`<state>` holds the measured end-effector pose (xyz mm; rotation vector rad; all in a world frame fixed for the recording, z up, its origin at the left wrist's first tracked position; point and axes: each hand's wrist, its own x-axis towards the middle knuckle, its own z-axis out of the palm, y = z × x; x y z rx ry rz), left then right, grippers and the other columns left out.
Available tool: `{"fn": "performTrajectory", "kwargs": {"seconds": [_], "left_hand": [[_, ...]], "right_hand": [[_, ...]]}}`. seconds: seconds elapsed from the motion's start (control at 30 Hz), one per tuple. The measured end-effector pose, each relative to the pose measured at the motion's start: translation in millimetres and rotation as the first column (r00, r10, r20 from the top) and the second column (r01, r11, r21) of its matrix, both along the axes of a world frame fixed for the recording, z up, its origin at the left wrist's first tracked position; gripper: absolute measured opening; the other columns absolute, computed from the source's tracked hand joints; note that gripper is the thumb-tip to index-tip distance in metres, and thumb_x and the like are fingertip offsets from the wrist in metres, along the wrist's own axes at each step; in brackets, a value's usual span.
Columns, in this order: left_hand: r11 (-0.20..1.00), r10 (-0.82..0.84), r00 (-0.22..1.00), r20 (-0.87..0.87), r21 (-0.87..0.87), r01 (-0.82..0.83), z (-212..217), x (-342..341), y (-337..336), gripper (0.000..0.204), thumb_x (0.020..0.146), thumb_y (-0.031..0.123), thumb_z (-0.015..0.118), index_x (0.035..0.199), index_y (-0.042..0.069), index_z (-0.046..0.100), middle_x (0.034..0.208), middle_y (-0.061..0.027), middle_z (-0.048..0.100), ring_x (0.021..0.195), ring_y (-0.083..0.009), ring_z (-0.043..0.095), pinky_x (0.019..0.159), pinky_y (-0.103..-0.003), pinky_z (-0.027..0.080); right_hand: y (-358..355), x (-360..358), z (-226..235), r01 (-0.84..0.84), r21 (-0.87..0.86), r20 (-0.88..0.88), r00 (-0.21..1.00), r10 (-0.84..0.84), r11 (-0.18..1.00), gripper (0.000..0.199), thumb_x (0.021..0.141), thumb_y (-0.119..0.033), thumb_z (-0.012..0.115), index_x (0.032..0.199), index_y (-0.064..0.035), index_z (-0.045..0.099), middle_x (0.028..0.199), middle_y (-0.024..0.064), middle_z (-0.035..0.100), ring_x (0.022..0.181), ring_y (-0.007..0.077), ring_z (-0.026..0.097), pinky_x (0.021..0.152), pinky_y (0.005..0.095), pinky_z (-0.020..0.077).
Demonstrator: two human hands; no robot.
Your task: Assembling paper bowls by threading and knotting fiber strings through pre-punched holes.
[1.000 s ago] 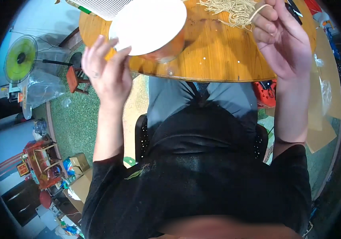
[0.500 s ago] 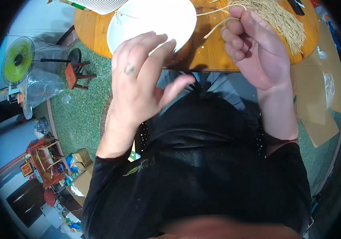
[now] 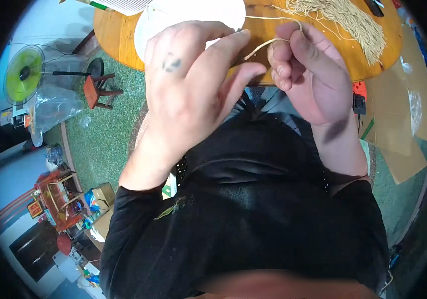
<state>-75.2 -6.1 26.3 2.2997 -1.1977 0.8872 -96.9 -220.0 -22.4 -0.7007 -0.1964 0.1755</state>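
Both hands are raised close to the camera over my lap. My right hand (image 3: 307,74) is closed around a thin cream string (image 3: 266,45) that runs from its fingers up toward a bundle of cream strings (image 3: 345,22) lying on the round wooden table (image 3: 118,35). My left hand (image 3: 193,89) has its fingertips pinched on the free end of the same string, right beside my right hand. A white round plate (image 3: 193,12) lies on the table behind my left hand, partly hidden by it.
A green-bladed floor fan (image 3: 24,74) and a small red stool (image 3: 99,92) stand on the green floor at left. Cardboard sheets (image 3: 398,124) lie on the floor at right. Cluttered boxes and red furniture (image 3: 59,199) sit lower left.
Both hands drew back from the table toward my body and came together. The right hand pulled one string out of the bundle, and the left hand came off the plate to pinch it.
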Motion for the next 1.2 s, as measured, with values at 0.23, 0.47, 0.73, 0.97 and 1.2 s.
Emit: {"fn": "performTrajectory", "kwargs": {"seconds": [0.23, 0.47, 0.73, 0.97, 1.2], "left_hand": [[0.998, -0.054, 0.995, 0.089, -0.027, 0.057, -9.0, 4.3, 1.6, 0.026, 0.075, 0.008, 0.080, 0.100, 0.007, 0.075, 0.092, -0.0024, 0.068, 0.086, -0.0234, 0.066, 0.078, -0.036, 0.047], [0.996, 0.027, 1.000, -0.014, 0.088, -0.026, -1.3, -19.0, 11.1, 0.029, 0.073, 0.001, 0.081, 0.100, 0.009, 0.075, 0.094, -0.0029, 0.070, 0.089, -0.0234, 0.066, 0.079, -0.035, 0.048], [0.986, 0.026, 0.999, -0.018, 0.164, -0.023, -5.8, -19.1, 15.0, 0.022, 0.073, 0.005, 0.080, 0.093, 0.010, 0.072, 0.093, -0.0007, 0.070, 0.088, -0.0216, 0.066, 0.080, -0.036, 0.047], [0.991, -0.019, 0.998, -0.067, 0.129, 0.028, -0.5, -13.5, 12.1, 0.025, 0.075, 0.005, 0.080, 0.099, 0.007, 0.072, 0.097, -0.0054, 0.068, 0.091, -0.0258, 0.066, 0.082, -0.038, 0.049], [0.999, -0.041, 0.909, -0.414, -0.006, 0.043, 25.1, 5.9, 22.9, 0.020, 0.093, 0.005, 0.071, 0.110, -0.005, 0.065, 0.106, -0.0116, 0.070, 0.099, -0.0194, 0.062, 0.090, -0.031, 0.047]], "right_hand": [[1.2, -11.0, 2.1, 0.067, -0.129, -0.078, 0.994, -0.077, 0.989, 0.033, 0.102, -0.016, 0.063, 0.130, 0.0014, 0.059, 0.102, 0.0099, 0.068, 0.077, 0.0122, 0.063, 0.064, 0.0244, 0.0514], [21.5, -36.3, -8.6, 0.652, -0.483, 0.645, 0.716, -0.267, 0.584, 0.043, 0.081, 0.002, 0.082, 0.121, -0.0014, 0.066, 0.131, 0.0147, 0.065, 0.071, 0.0054, 0.066, 0.051, 0.0176, 0.0458], [33.6, -24.2, -16.0, 0.687, -0.581, 0.676, 0.706, -0.211, 0.436, 0.025, 0.078, -0.002, 0.083, 0.102, -0.0060, 0.076, 0.088, 0.0095, 0.074, 0.076, 0.0248, 0.072, 0.067, 0.0323, 0.0574], [23.1, -12.3, -5.0, 0.784, -0.549, 0.803, 0.591, -0.078, 0.288, 0.010, 0.082, -0.003, 0.077, 0.090, -0.0074, 0.072, 0.080, 0.0079, 0.067, 0.072, 0.0257, 0.069, 0.063, 0.0372, 0.0544], [1.0, 8.1, 17.7, 0.607, -0.646, 0.557, 0.789, -0.259, 0.462, 0.009, 0.102, -0.011, 0.063, 0.101, -0.0020, 0.066, 0.076, -0.0041, 0.060, 0.059, 0.0039, 0.050, 0.053, 0.0185, 0.0395]]}}
